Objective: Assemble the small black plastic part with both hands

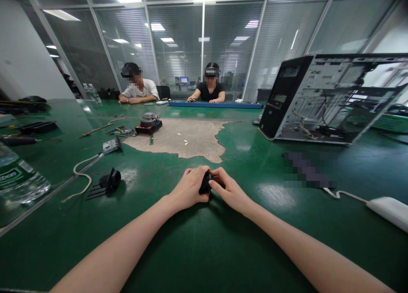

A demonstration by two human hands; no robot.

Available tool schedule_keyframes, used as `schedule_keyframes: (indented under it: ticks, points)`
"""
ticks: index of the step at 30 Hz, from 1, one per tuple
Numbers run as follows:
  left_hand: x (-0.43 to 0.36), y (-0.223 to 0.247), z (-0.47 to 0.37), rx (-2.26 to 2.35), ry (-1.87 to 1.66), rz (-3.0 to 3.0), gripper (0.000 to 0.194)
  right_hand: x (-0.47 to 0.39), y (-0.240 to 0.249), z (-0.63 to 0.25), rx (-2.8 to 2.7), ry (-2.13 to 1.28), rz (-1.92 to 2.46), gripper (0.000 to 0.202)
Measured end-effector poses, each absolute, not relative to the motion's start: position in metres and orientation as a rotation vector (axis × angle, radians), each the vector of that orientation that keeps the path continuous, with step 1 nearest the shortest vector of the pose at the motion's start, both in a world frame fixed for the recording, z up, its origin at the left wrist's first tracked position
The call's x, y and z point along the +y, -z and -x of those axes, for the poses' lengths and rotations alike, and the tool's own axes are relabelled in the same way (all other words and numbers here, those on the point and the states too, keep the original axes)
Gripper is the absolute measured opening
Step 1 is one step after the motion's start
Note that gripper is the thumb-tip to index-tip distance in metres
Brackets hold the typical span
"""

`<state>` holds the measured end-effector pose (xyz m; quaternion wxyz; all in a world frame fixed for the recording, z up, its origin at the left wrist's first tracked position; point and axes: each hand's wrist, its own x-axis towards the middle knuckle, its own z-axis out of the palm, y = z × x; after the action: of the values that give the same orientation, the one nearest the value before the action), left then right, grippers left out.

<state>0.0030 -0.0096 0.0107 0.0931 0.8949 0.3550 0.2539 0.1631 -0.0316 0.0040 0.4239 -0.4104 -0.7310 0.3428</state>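
A small black object [205, 181] is between my two hands, just above the green table [204, 242]. My left hand [193, 184] wraps round it from the left, fingers curled over its top and thumb below. From the right, my right hand [225, 186] pinches at its side with thumb and fingers bent. Its details are mostly hidden by the fingers. Left of my hands lies a black part with long prongs and a round end [110, 180].
An open computer case [287, 97] stands at the right, near a blurred dark slab [307, 170] with a white cable. At the left are a water bottle [19, 174], a metal bracket [111, 145] and cables. Two people sit across the table.
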Motion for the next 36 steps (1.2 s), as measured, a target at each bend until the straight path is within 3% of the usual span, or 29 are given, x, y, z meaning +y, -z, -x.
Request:
schedule_keyframes:
  ticks: [36]
  points:
    - [-0.0075,-0.0097,-0.0031,1.046,-0.761,-2.673,0.056,-0.0317,-0.0011,-0.1655,-1.775,-0.95,0.976,0.016]
